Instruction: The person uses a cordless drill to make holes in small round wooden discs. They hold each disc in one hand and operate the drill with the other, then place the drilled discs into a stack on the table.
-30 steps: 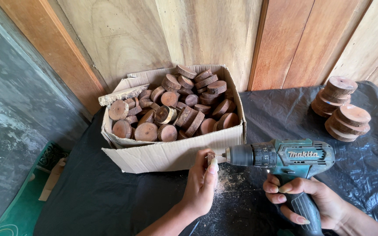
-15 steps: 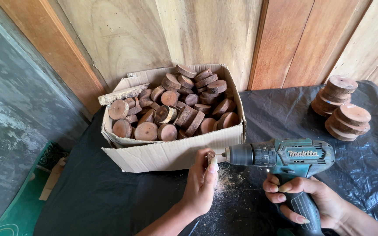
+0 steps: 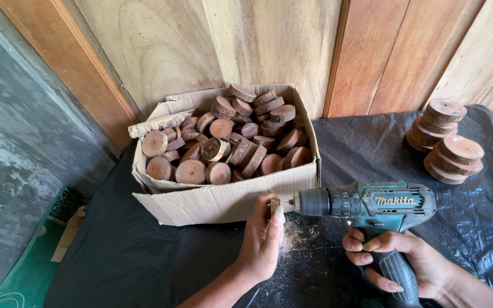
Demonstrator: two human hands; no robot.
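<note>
The left hand (image 3: 263, 242) grasps a small wood slice (image 3: 274, 206) on edge, just in front of the cardboard box (image 3: 223, 199). The slice is largely hidden by the fingers. The right hand (image 3: 406, 259) is closed around the grip of a teal cordless drill (image 3: 372, 202), to the right of the box front. The drill points left, with its bit touching the slice. Pale sawdust (image 3: 295, 231) lies on the black plastic sheet (image 3: 372, 148) below the slice. The box is open and filled with round wood slices (image 3: 229, 142). Two stacks of larger wood discs (image 3: 445, 140) stand on the sheet, well apart to the right of the box. Wooden wall boards (image 3: 258, 40) rise behind the box.
</note>
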